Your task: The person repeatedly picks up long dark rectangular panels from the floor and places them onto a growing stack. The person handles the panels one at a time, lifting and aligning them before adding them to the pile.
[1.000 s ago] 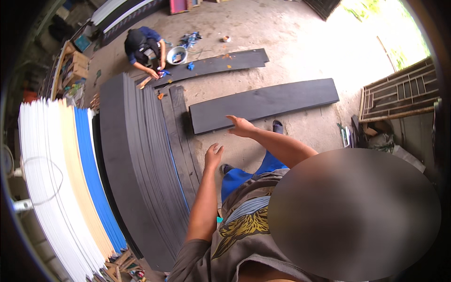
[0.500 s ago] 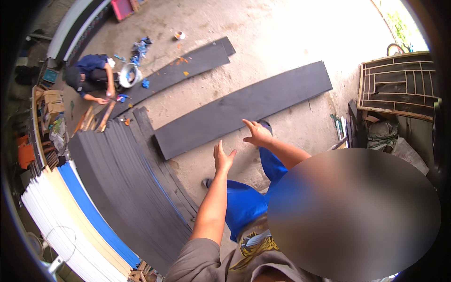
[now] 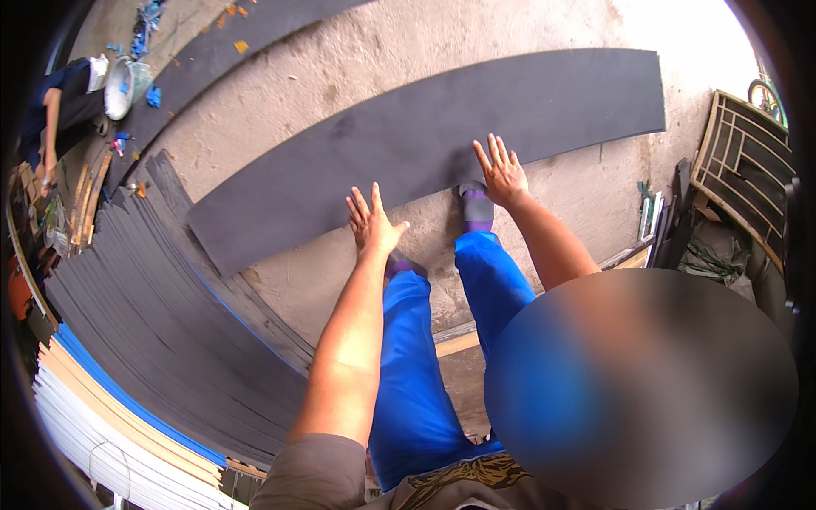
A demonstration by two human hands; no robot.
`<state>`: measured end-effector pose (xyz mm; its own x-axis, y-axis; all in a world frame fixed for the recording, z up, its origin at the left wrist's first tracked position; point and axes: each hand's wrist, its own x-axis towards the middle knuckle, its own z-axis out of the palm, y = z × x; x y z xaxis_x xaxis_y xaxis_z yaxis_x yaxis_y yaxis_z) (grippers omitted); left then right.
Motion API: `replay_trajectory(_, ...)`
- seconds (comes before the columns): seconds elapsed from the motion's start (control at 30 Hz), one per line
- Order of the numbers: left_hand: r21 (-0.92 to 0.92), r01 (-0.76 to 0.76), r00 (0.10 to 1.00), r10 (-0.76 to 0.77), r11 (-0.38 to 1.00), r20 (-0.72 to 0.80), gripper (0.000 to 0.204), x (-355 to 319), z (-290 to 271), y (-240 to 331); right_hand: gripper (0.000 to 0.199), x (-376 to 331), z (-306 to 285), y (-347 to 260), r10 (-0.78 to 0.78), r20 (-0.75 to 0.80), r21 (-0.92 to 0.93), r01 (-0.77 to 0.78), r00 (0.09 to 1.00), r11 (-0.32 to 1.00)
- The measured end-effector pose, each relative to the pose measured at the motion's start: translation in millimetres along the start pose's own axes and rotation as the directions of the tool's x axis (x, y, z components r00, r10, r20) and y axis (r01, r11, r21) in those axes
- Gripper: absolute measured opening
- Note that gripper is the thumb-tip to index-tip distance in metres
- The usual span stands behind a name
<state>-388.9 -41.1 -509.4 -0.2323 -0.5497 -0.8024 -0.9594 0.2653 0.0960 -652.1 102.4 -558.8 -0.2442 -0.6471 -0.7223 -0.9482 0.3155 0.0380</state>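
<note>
Two open hands are hovering over a long dark grey sheet (image 3: 425, 144) lying flat on the concrete floor (image 3: 442, 42): left hand (image 3: 371, 223) and right hand (image 3: 501, 172), fingers spread wide, holding nothing. Its long axis is running from lower left up to the right; its surface is looking matte and plain.

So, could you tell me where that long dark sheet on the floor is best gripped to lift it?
Probably along its near long edge, from the feet side: the dark sheet lies flat, long and thin, so the left hand and right hand should spread well apart.
</note>
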Motion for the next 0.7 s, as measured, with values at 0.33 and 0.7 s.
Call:
replay_trajectory(0.33, 0.237, -0.051, 0.997, 0.038, 0.970, 0.060, 0.132, 37.7, 43.6, -32.7, 0.086, 35.4, 42.4, 17.2, -0.212, -0.119, -0.208, 0.185, 0.970, 0.961)
replay_trajectory(0.7, 0.283, -0.091, 0.970, 0.150, 0.955, -0.193, 0.111, 4.9, -3.3, -54.8, 0.064, -28.0, -52.6, 37.2, -0.255, -0.202, 0.112, 0.281, 0.945, 0.953)
